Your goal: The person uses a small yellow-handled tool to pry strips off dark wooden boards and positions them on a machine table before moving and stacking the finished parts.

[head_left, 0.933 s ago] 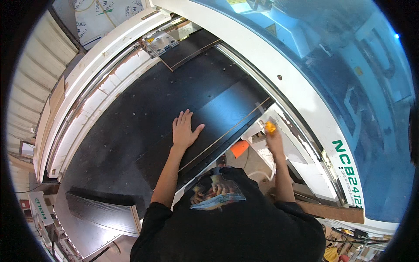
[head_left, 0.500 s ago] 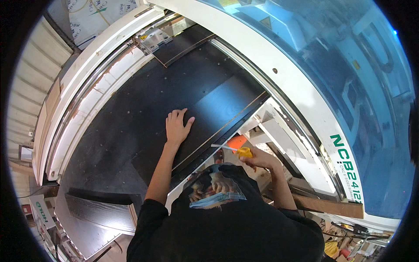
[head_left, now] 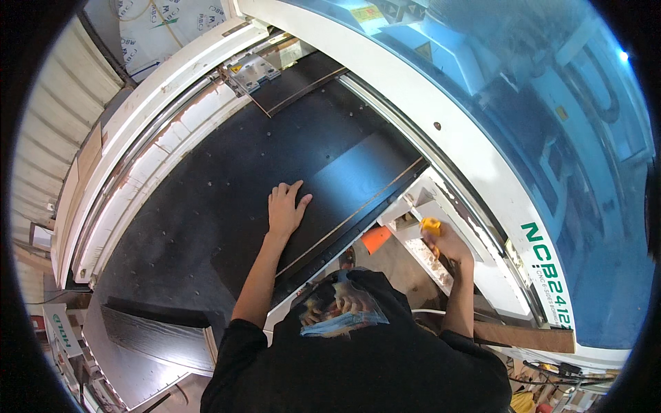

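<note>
My left hand (head_left: 284,209) lies on a dark board (head_left: 361,168), fingers stretched out and thumb apart. A pale brown strip (head_left: 351,215) runs along the near right edge of that board. My right hand (head_left: 449,245) is closed round a yellow-handled tool (head_left: 430,225), held off to the right of the board and apart from it. The tool's slim, pale shaft, seen half a second ago, cannot be made out now.
The board rests on a black worktop (head_left: 227,165) of a large white machine. A smaller dark panel (head_left: 303,79) sits by a metal clamp (head_left: 251,72) at the far end. Near left lies another dark panel (head_left: 158,337). An orange piece (head_left: 375,239) shows below the worktop edge. A blue cover (head_left: 523,103) stands right.
My right hand has swung to the right with the yellow-handled tool, away from the board's edge. My left hand stays flat on the board. The whole view has shifted slightly.
</note>
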Action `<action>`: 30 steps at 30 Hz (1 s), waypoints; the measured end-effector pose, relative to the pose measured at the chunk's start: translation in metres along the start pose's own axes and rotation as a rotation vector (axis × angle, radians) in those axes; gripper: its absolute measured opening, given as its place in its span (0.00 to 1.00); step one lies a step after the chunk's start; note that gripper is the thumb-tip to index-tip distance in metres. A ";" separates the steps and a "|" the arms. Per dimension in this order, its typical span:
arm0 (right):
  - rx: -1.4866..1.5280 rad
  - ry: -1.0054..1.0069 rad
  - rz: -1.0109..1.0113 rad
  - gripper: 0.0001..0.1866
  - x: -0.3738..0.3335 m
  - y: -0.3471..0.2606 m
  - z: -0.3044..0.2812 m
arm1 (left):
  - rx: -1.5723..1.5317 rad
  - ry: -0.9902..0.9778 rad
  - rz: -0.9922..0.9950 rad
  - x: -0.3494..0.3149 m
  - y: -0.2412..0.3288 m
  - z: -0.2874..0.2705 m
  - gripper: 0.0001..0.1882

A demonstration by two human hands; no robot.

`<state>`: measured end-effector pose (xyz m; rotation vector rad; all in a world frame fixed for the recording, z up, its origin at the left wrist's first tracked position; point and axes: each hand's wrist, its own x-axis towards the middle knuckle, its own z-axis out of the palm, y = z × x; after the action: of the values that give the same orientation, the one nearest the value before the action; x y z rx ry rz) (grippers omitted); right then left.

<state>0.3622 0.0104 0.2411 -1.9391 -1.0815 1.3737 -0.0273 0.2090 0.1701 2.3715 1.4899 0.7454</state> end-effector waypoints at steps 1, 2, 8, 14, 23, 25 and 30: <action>-0.020 -0.151 -0.017 0.24 -0.001 -0.003 0.001 | -0.007 0.004 0.007 0.001 -0.002 0.000 0.24; 0.022 -0.171 0.010 0.16 -0.006 -0.005 0.008 | -0.014 0.007 0.014 0.003 -0.004 0.000 0.24; 0.037 -0.705 0.009 0.24 -0.006 -0.008 0.057 | -0.044 0.020 0.024 0.006 -0.003 0.000 0.22; -0.136 -0.927 -0.026 0.26 -0.002 -0.030 0.097 | -0.065 0.008 0.000 0.008 -0.005 -0.001 0.22; -0.239 -0.943 -0.054 0.26 0.014 -0.059 0.088 | -0.063 0.030 0.007 0.007 -0.006 0.000 0.22; -0.212 -0.803 -0.085 0.25 0.023 -0.052 0.079 | -0.061 0.032 0.008 0.006 -0.004 -0.001 0.21; -0.093 0.063 -0.032 0.17 0.041 -0.027 0.051 | -0.065 0.051 0.020 0.007 -0.008 0.002 0.18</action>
<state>0.3132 0.0580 0.2234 -2.0077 -1.1600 1.2569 -0.0305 0.2188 0.1668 2.3398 1.4410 0.8520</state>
